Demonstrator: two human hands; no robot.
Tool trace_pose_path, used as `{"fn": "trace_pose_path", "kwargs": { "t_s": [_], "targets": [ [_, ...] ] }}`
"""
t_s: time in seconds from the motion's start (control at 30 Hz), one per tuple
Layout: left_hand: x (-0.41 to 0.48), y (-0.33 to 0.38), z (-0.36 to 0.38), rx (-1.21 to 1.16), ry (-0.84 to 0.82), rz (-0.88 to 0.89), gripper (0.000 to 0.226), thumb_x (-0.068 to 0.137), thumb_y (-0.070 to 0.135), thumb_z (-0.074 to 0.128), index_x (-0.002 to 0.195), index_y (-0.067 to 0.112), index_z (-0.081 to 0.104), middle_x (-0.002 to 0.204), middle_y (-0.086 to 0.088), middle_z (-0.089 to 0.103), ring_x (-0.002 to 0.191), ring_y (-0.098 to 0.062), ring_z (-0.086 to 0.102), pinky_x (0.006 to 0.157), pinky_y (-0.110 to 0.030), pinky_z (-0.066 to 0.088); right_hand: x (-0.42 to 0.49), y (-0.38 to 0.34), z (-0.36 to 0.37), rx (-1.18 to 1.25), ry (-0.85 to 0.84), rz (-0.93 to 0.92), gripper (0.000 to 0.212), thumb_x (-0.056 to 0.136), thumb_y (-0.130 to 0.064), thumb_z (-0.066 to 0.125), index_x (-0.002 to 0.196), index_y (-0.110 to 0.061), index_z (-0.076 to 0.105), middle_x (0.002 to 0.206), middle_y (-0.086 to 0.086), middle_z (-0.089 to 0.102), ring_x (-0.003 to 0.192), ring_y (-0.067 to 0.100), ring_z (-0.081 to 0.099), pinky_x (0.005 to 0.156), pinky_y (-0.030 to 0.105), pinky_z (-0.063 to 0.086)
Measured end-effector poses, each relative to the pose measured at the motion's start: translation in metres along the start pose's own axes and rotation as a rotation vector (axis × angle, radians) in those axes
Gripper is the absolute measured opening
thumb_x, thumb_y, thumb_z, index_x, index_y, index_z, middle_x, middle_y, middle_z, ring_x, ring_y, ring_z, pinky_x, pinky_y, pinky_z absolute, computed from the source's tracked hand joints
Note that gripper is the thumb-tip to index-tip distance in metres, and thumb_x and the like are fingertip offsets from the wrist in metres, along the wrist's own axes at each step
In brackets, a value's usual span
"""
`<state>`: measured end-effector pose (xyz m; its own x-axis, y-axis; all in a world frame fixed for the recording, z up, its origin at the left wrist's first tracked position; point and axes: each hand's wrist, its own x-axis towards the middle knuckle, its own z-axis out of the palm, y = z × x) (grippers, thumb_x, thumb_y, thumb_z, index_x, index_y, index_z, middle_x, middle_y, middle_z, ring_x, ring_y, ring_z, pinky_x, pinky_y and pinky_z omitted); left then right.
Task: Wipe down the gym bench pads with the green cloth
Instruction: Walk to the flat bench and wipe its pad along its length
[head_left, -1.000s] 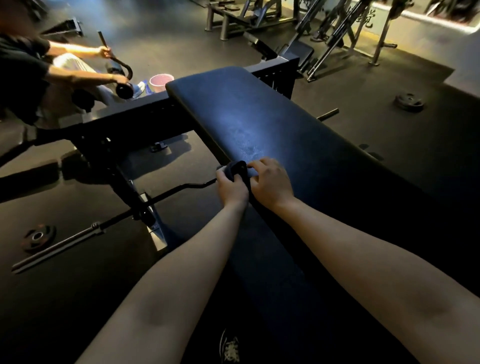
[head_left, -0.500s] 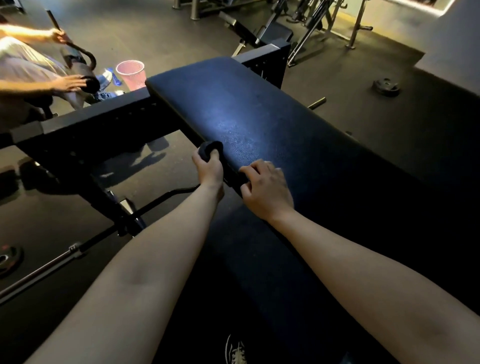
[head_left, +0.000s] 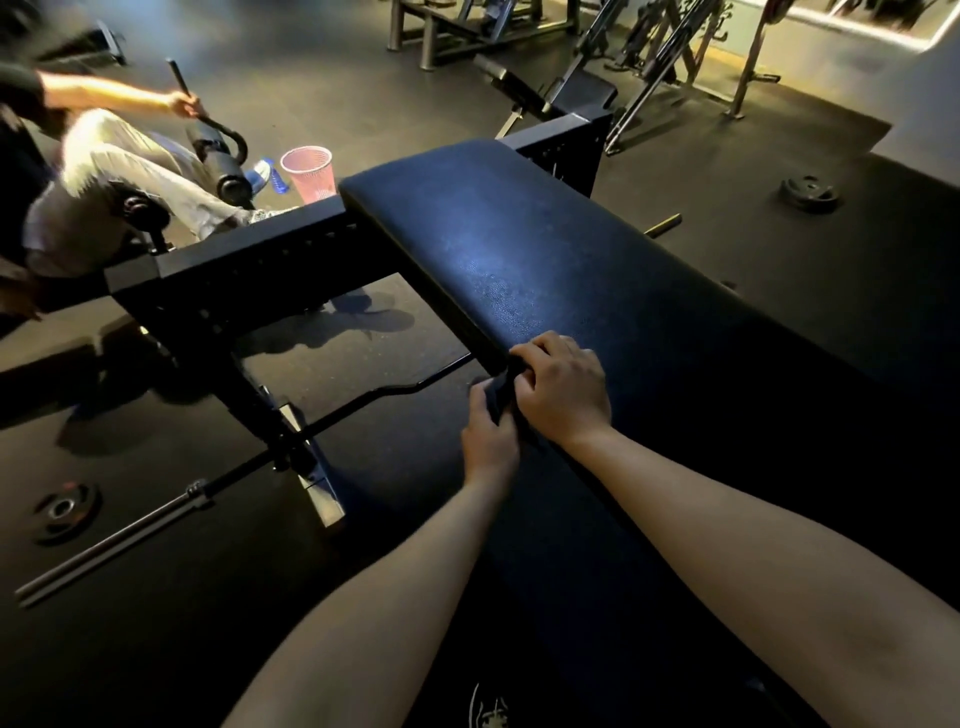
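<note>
Head view: cloth (head_left: 501, 387), dark in this light, sits bunched on the left edge of the bench pad (head_left: 519, 249), near frame centre. Left hand (head_left: 488, 441) grips it from the 7 o'clock side, fingers curled round it. Right hand (head_left: 563, 395) pinches it from the 3 o'clock side, knuckles up, resting on the pad. Pink bin (head_left: 309, 174) at 11 o'clock; barbell (head_left: 156, 519) on floor at 8 o'clock.
</note>
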<state>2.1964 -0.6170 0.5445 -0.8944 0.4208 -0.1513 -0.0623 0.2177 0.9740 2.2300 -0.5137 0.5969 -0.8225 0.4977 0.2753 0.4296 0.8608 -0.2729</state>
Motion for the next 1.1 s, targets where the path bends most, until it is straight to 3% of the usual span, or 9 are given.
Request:
{"fn": "trace_pose_path", "kwargs": {
  "t_s": [0.13, 0.23, 0.3, 0.37, 0.4, 0.53, 0.73, 0.9, 1.1],
  "targets": [
    [0.034, 0.029, 0.000, -0.233, 0.177, 0.001, 0.035, 0.098, 0.004, 0.050, 0.130, 0.019, 0.049, 0.118, -0.001, 0.058, 0.112, -0.019, 0.056, 0.094, -0.021, 0.041, -0.001, 0.002, -0.003, 0.057, 0.010, 0.027, 0.030, 0.082, -0.022, 0.054, 0.108, -0.025, 0.069, 0.106, -0.005, 0.063, 0.100, 0.020, 0.058, 0.081, 0.033, 0.039],
    [0.058, 0.045, 0.007, -0.280, 0.123, -0.047, 0.027, 0.104, 0.024, 0.048, 0.131, 0.019, 0.046, 0.121, -0.002, 0.054, 0.110, -0.017, 0.053, 0.096, -0.025, 0.042, -0.002, 0.004, -0.006, 0.112, -0.010, 0.057, 0.028, 0.084, -0.021, 0.054, 0.107, -0.027, 0.069, 0.109, -0.008, 0.062, 0.101, 0.017, 0.058, 0.075, 0.030, 0.041],
    [0.057, 0.044, 0.013, -0.234, 0.113, -0.053, 0.019, 0.105, 0.029, 0.048, 0.118, 0.016, 0.045, 0.106, 0.001, 0.055, 0.098, -0.014, 0.055, 0.087, -0.014, 0.044, -0.008, 0.009, -0.008, 0.148, -0.054, 0.043, 0.029, 0.086, -0.021, 0.053, 0.111, -0.026, 0.067, 0.113, -0.006, 0.059, 0.106, 0.016, 0.055, 0.074, 0.030, 0.041],
    [0.051, 0.040, 0.017, -0.160, 0.157, -0.042, 0.016, 0.105, 0.027, 0.048, 0.110, 0.012, 0.046, 0.091, 0.007, 0.053, 0.087, -0.013, 0.053, 0.068, -0.005, 0.039, -0.017, 0.015, -0.011, 0.177, -0.081, 0.008, 0.029, 0.088, -0.019, 0.054, 0.113, -0.022, 0.066, 0.113, 0.000, 0.056, 0.109, 0.020, 0.051, 0.076, 0.033, 0.045],
    [0.044, 0.037, 0.018, -0.130, 0.169, -0.039, 0.017, 0.105, 0.027, 0.048, 0.108, 0.011, 0.049, 0.087, 0.006, 0.054, 0.086, -0.016, 0.054, 0.066, -0.010, 0.040, -0.024, 0.019, -0.014, 0.168, -0.073, -0.019, 0.028, 0.087, -0.018, 0.055, 0.112, -0.020, 0.067, 0.110, 0.003, 0.056, 0.107, 0.023, 0.052, 0.078, 0.036, 0.047],
    [0.010, 0.018, 0.027, -0.054, 0.188, -0.075, 0.026, 0.104, 0.034, 0.048, 0.103, 0.009, 0.055, 0.096, -0.012, 0.064, 0.095, -0.032, 0.062, 0.086, -0.037, 0.048, -0.048, 0.032, -0.026, 0.039, -0.016, -0.073, 0.032, 0.081, -0.024, 0.050, 0.104, -0.019, 0.071, 0.098, 0.005, 0.061, 0.096, 0.030, 0.056, 0.083, 0.041, 0.044],
    [-0.063, 0.015, 0.051, 0.045, 0.166, -0.072, 0.024, 0.103, 0.034, 0.049, 0.098, 0.011, 0.055, 0.096, -0.010, 0.064, 0.097, -0.032, 0.062, 0.082, -0.033, 0.043, -0.106, 0.058, -0.054, 0.010, -0.041, -0.108, 0.032, 0.088, -0.021, 0.056, 0.117, -0.020, 0.068, 0.108, 0.003, 0.060, 0.107, 0.026, 0.052, 0.088, 0.041, 0.041],
    [-0.120, 0.013, 0.070, 0.120, 0.166, -0.060, 0.024, 0.103, 0.034, 0.049, 0.100, 0.011, 0.056, 0.107, -0.016, 0.068, 0.104, -0.033, 0.061, 0.083, -0.031, 0.040, -0.151, 0.075, -0.071, 0.025, -0.050, -0.134, 0.034, 0.086, -0.021, 0.056, 0.118, -0.021, 0.068, 0.112, 0.002, 0.062, 0.109, 0.027, 0.054, 0.089, 0.043, 0.042],
    [-0.187, 0.005, 0.096, 0.178, 0.178, 0.031, 0.025, 0.102, 0.030, 0.052, 0.099, 0.007, 0.058, 0.102, -0.017, 0.068, 0.101, -0.037, 0.061, 0.082, -0.036, 0.041, -0.202, 0.102, -0.093, 0.046, -0.024, -0.151, 0.033, 0.089, -0.024, 0.054, 0.117, -0.020, 0.069, 0.116, 0.001, 0.065, 0.112, 0.027, 0.056, 0.090, 0.042, 0.043]
  ]
}}
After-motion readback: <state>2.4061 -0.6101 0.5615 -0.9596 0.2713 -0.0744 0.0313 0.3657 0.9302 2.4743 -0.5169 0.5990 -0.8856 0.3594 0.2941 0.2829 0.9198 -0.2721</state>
